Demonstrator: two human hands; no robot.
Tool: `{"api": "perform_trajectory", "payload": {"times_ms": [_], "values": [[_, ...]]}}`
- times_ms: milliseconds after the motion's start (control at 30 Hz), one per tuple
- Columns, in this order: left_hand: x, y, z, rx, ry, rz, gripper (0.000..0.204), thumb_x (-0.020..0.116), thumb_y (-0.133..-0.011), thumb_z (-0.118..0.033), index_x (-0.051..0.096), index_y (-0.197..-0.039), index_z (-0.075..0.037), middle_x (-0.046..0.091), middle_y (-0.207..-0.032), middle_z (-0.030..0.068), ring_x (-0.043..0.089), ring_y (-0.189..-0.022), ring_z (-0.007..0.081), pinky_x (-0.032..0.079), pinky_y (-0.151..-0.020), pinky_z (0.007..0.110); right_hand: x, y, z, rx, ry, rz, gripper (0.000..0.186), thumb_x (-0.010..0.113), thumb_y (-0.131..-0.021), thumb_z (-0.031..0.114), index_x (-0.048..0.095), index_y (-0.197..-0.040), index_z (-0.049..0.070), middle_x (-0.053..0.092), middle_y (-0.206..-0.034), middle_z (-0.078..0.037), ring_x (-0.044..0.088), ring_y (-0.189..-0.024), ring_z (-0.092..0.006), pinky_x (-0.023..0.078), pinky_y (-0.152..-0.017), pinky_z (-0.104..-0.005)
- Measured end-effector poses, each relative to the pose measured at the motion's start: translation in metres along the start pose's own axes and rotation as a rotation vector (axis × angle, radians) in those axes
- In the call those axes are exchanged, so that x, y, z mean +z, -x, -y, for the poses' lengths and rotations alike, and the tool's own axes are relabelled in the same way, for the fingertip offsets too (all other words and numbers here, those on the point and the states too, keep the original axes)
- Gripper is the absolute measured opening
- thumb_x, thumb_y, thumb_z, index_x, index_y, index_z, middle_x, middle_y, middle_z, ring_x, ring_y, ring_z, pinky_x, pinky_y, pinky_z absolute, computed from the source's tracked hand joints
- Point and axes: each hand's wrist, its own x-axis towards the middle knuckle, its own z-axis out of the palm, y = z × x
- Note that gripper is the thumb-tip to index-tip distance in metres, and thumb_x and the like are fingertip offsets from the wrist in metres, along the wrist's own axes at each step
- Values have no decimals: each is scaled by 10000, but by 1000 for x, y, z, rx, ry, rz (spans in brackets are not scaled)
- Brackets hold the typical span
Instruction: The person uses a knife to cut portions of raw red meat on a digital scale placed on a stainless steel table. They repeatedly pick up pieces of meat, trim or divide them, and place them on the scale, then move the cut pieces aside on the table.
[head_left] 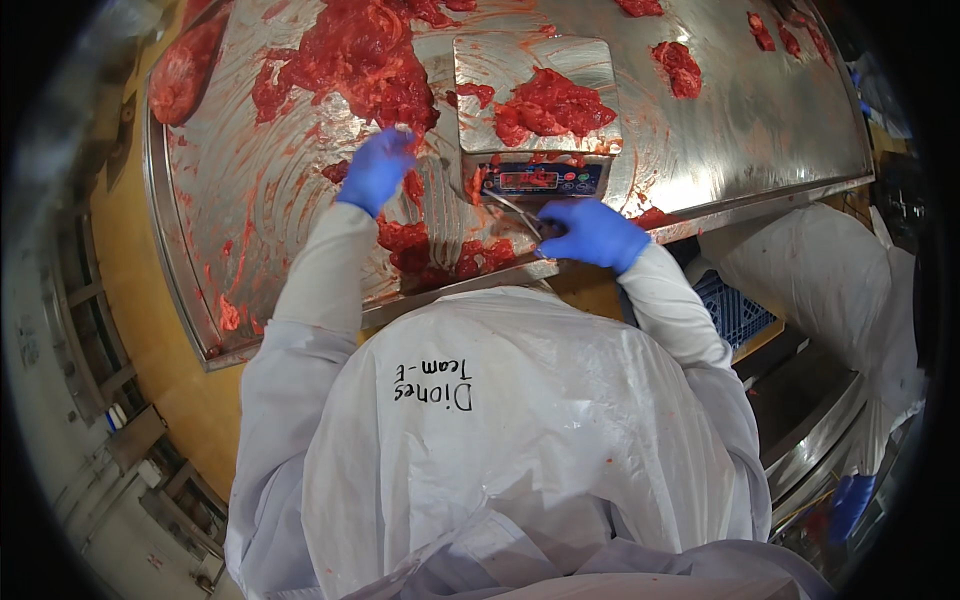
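Note:
My left hand [377, 172], in a blue glove, reaches to the near edge of a large pile of raw red meat [365, 60]. Its fingertips are blurred, and whether they grip any meat does not show. My right hand [592, 233], also gloved in blue, is closed round a slim metal-bladed tool [515, 208]. The tool's tip points up and left, just in front of a digital scale [537, 175]. On the scale's steel plate lies a lump of meat [553, 105]. Loose meat scraps [440, 255] lie between my hands near the table's front edge.
The steel table [740, 120] has a raised rim and bloody smears. A large meat piece [185, 75] lies at the far left, a smaller one [678, 70] right of the scale. A person in white [820, 270] stands close on the right, beside a blue crate [735, 308].

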Motion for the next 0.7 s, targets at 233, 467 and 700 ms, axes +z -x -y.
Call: {"api": "perform_trajectory", "payload": {"times_ms": [233, 467, 700], "values": [[16, 30, 35, -17, 80, 100, 350, 684, -924, -4, 678, -1274, 5, 735, -1155, 53, 679, -982, 130, 551, -886, 286, 16, -27, 18, -50, -48, -175, 368, 753, -908, 163, 686, -1250, 43, 740, -1016, -129, 725, -932, -269, 570, -852, -390], [9, 41, 24, 170, -162, -40, 427, 694, -909, -7, 659, -1334, -6, 667, -1305, 116, 649, -1144, 182, 530, -981, 321, -4, 12, -20, 209, -326, -254, 372, 765, -914, 79, 661, -1258, -18, 740, -1059, -80, 696, -952, -146, 570, -864, -329], [-10, 37, 74, 158, -540, -387, 806, 762, -840, -179, 435, -1564, -43, 428, -1573, 287, 418, -1474, 412, 357, -1213, 454, 13, 68, -61, 296, -840, -735, 339, 744, -939, 80, 636, -1252, 14, 693, -1199, -70, 658, -1118, -156, 536, -991, -295]]}}
